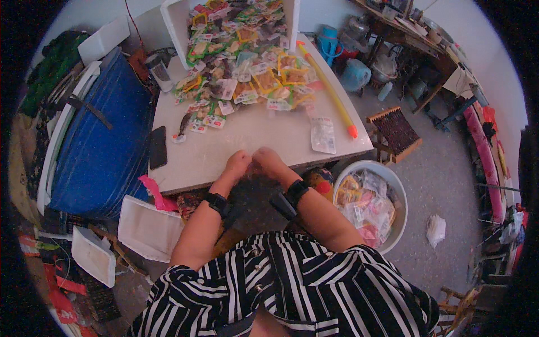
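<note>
At the table's near edge, my left hand and my right hand are close together with fingers curled in. The right one is slightly smeared by motion. Whatever they may hold is hidden by the fingers; the space below them is dark and blurred. Beyond them, a pile of small snack packets, many with yellow or green edges, spills from a white foam box lying on its side. A clear plastic bag lies right of my hands, and a black phone rests at the left table edge.
A yellow tube with orange ends runs along the table's right edge. On the floor at right stand a white tub of packets and a small wooden stool. A large blue barrel and a white foam lid flank the left side.
</note>
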Motion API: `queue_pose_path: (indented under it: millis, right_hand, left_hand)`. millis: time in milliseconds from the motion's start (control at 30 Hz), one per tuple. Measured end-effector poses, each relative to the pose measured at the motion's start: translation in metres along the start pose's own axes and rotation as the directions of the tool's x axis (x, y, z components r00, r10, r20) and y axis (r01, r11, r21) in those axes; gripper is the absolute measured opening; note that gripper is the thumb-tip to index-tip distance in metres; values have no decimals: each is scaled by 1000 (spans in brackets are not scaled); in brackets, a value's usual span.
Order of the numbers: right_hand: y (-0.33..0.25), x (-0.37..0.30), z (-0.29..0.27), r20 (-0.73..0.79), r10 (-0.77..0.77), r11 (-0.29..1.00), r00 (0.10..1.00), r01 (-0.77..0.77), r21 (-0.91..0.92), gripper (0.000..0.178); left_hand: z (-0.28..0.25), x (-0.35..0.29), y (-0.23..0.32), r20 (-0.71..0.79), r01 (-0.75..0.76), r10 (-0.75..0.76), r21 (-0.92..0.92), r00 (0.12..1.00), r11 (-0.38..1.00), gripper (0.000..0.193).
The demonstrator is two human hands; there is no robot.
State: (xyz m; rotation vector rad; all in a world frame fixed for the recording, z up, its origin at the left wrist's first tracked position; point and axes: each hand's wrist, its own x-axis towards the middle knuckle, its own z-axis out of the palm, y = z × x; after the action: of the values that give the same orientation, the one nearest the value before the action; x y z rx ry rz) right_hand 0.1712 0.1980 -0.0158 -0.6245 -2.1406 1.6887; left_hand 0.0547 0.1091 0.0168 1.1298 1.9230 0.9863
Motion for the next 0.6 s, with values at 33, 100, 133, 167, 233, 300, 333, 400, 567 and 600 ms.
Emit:
queue_pose_path:
  millis: [33,100,133,167,233,300,333,400,567,600]
  right_hand:
    - [2,0,0,-4,-6,1000,1000,6,8,17]
    - [3,0,0,1,-44,998,999,44,39,18]
    - [3,-1,0,1,-69,996,998,69,51,19]
    - [2,0,1,-3,-104,993,995,104,56,19]
    - [-1,-1,2,-18,-175,984,984,175,16,20]
    - [-6,-2,2,-44,-118,991,992,120,56,21]
    - [-8,-3,3,-60,-26,989,998,34,144,21]
    - [-12,-3,6,55,346,764,936,-315,563,22]
    - [-9,-3,1,-30,-15,981,999,20,191,18]
    - [-7,-3,0,-1,-130,988,991,130,78,15]
  left_hand:
    - [-2,0,-2,23,-20,22,-46,1000,999,13]
    - [-2,0,-7,62,26,-8,-298,998,954,10]
    - [-2,0,-9,85,58,-26,-407,996,911,9]
    - [-1,0,-10,86,58,-24,-417,996,907,8]
    - [2,0,-11,105,110,-71,-427,992,897,6]
    - [5,0,-11,90,92,-57,-452,994,887,6]
    - [6,0,-11,85,100,-67,-466,994,879,7]
    - [7,1,-12,83,56,-22,-436,996,898,8]
    - [4,2,-17,43,13,-1,-277,999,961,12]
    - [5,3,-17,25,8,-1,-281,1000,960,12]
